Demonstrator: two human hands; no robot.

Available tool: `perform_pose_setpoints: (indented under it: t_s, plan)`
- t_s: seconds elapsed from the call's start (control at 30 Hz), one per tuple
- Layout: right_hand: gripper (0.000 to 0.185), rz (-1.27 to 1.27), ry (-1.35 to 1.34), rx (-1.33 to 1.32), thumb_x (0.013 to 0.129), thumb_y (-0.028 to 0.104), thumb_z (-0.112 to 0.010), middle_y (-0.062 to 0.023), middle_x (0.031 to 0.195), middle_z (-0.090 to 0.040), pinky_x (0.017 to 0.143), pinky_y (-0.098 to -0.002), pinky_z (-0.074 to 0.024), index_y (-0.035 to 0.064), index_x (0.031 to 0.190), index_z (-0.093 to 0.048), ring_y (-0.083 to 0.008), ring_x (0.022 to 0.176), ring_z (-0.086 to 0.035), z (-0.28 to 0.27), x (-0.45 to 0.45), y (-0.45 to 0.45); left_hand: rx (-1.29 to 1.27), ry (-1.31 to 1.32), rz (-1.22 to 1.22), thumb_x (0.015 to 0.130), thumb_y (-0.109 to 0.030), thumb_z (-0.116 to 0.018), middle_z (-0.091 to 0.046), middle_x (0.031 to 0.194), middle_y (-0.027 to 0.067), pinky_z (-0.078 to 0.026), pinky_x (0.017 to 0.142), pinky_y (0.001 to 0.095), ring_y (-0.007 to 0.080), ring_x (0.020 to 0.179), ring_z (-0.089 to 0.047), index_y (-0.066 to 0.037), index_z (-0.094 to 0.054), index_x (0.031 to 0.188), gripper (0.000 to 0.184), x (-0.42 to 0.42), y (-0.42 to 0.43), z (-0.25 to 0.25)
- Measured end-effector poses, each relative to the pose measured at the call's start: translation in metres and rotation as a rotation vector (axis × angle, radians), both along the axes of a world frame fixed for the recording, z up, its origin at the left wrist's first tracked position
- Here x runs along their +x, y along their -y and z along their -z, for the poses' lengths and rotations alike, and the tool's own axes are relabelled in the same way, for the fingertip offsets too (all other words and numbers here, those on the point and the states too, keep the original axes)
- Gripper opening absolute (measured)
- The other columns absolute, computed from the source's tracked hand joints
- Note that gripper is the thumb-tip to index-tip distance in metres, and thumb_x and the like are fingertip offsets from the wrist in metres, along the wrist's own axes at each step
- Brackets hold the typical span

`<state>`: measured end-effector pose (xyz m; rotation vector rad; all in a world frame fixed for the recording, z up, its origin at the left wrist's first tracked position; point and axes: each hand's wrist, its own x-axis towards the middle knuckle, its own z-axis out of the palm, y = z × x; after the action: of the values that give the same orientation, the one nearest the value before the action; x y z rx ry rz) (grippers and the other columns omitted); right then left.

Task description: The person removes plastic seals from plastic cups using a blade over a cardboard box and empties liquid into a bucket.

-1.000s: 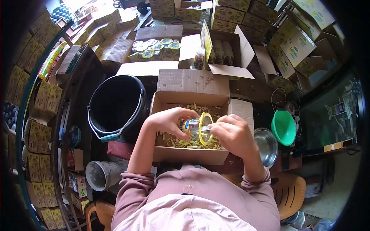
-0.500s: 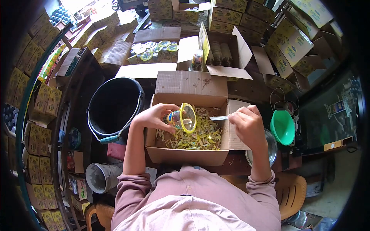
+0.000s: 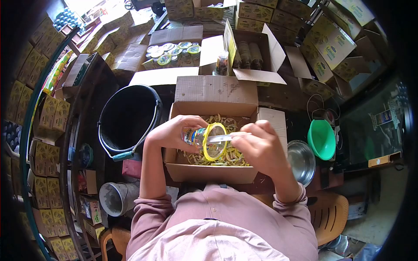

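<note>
My left hand (image 3: 172,134) is closed around a clear plastic jar (image 3: 200,138) with a yellow rim and a colourful label. The jar lies tilted, its mouth turned to the right, above an open cardboard box (image 3: 211,175). My right hand (image 3: 262,145) pinches a pale flat strip (image 3: 219,138), whose far end reaches into or across the jar's mouth; I cannot tell how deep. Below both hands, yellowish curled shreds (image 3: 237,158) cover the bottom of the box. My left palm and the jar hide part of them.
A black bucket (image 3: 106,135) stands left of the box, a grey pail (image 3: 110,199) nearer me. At right are a steel bowl (image 3: 300,163) and a green basin (image 3: 321,139). Behind stand a carton of lidded jars (image 3: 172,61), a filled jar (image 3: 221,64) and an open carton (image 3: 261,77).
My right hand has moved left and brought the pale strip from beside the jar to its mouth. The jar has shifted slightly right in my left hand.
</note>
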<state>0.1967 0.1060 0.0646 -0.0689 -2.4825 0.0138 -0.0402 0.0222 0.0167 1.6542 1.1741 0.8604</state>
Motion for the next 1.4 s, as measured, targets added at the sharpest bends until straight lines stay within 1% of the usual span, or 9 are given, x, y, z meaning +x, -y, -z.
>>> perform_pose_setpoints:
  t_s: [0.07, 0.17, 0.27, 0.43, 0.53, 0.6, 0.67, 0.8, 1.4]
  plan:
    - [0.008, -0.019, 0.069, 0.076, 0.068, 0.014, -0.060, 0.0033, 0.065, -0.054, 0.074, -0.0262, -0.0376, 0.0122, 0.074, -0.054, -0.0104, 0.072, -0.054, 0.010, -0.009, 0.002, 0.043, -0.152, -0.002, 0.058, -0.010, -0.076, -0.058, 0.095, 0.0083, -0.044, 0.085, 0.0280, 0.0144, 0.092, -0.056, 0.001, -0.055, 0.105, 0.052, 0.003, -0.003, -0.010]
    - [0.008, 0.016, 0.192, 0.101, 0.067, 0.013, -0.060, 0.0029, 0.074, -0.061, 0.076, -0.0263, -0.0378, 0.0109, 0.075, -0.058, -0.0121, 0.075, -0.056, 0.018, -0.010, 0.000, 0.034, -0.152, -0.045, 0.057, -0.009, -0.076, -0.058, 0.096, 0.0091, -0.044, 0.085, 0.0282, 0.0145, 0.091, -0.056, 0.001, -0.055, 0.106, 0.053, 0.001, -0.003, -0.008]
    - [0.007, 0.056, 0.192, 0.081, 0.068, 0.012, -0.059, 0.0024, 0.072, -0.061, 0.074, -0.0261, -0.0369, 0.0107, 0.075, -0.059, -0.0113, 0.074, -0.056, 0.014, 0.004, -0.006, -0.029, -0.130, -0.087, 0.059, -0.008, -0.075, -0.058, 0.098, 0.0083, -0.042, 0.086, 0.0281, 0.0139, 0.092, -0.055, 0.001, -0.055, 0.108, 0.054, -0.010, 0.003, -0.002]
    - [0.003, 0.204, 0.125, 0.096, 0.070, 0.013, -0.056, 0.0025, 0.064, -0.054, 0.071, -0.0257, -0.0360, 0.0136, 0.070, -0.054, -0.0107, 0.070, -0.053, 0.013, 0.028, -0.027, -0.073, 0.103, -0.111, 0.064, -0.004, -0.072, -0.055, 0.108, 0.0052, -0.040, 0.090, 0.0264, 0.0119, 0.097, -0.052, 0.001, -0.047, 0.119, 0.061, -0.022, 0.008, 0.022]
    - [0.014, 0.224, -0.022, -0.049, 0.065, 0.004, -0.063, -0.0003, 0.066, -0.057, 0.069, -0.0283, -0.0374, 0.0107, 0.075, -0.057, -0.0146, 0.069, -0.055, 0.009, 0.032, -0.029, -0.128, 0.366, -0.091, 0.067, 0.001, -0.069, -0.051, 0.114, 0.0059, -0.041, 0.089, 0.0258, 0.0100, 0.096, -0.050, -0.001, -0.037, 0.128, 0.068, -0.009, 0.010, 0.026]
    - [0.024, 0.203, -0.152, -0.154, 0.060, -0.003, -0.066, -0.0017, 0.068, -0.058, 0.068, -0.0305, -0.0383, 0.0085, 0.078, -0.058, -0.0173, 0.067, -0.056, 0.011, 0.029, -0.025, -0.118, 0.459, -0.092, 0.067, -0.003, -0.069, -0.052, 0.109, 0.0062, -0.043, 0.082, 0.0240, 0.0087, 0.091, -0.048, -0.002, -0.036, 0.130, 0.072, 0.004, 0.010, 0.025]
    - [0.022, 0.148, -0.142, -0.210, 0.061, -0.004, -0.065, -0.0016, 0.068, -0.058, 0.068, -0.0306, -0.0384, 0.0083, 0.078, -0.058, -0.0173, 0.068, -0.056, 0.009, 0.024, -0.019, -0.081, 0.505, -0.068, 0.067, -0.007, -0.069, -0.053, 0.103, 0.0060, -0.041, 0.079, 0.0227, 0.0103, 0.093, -0.049, -0.003, -0.035, 0.132, 0.073, 0.012, 0.011, 0.027]
    - [0.021, 0.088, -0.150, -0.250, 0.061, -0.004, -0.065, -0.0003, 0.070, -0.061, 0.065, -0.0298, -0.0379, 0.0091, 0.076, -0.058, -0.0161, 0.065, -0.056, 0.010, 0.013, -0.010, -0.139, 0.612, -0.037, 0.068, -0.009, -0.070, -0.053, 0.101, 0.0066, -0.040, 0.088, 0.0261, 0.0131, 0.099, -0.050, -0.002, -0.035, 0.131, 0.073, 0.026, 0.015, 0.019]
    - [0.016, 0.086, -0.241, -0.243, 0.066, -0.001, -0.066, -0.0019, 0.067, -0.059, 0.066, -0.0309, -0.0392, 0.0095, 0.074, -0.057, -0.0170, 0.065, -0.056, 0.003, 0.007, -0.012, -0.149, 0.592, 0.026, 0.066, -0.013, -0.072, -0.053, 0.108, 0.0093, -0.037, 0.094, 0.0291, 0.0154, 0.102, -0.050, 0.001, -0.038, 0.128, 0.072, 0.028, 0.019, 0.019]
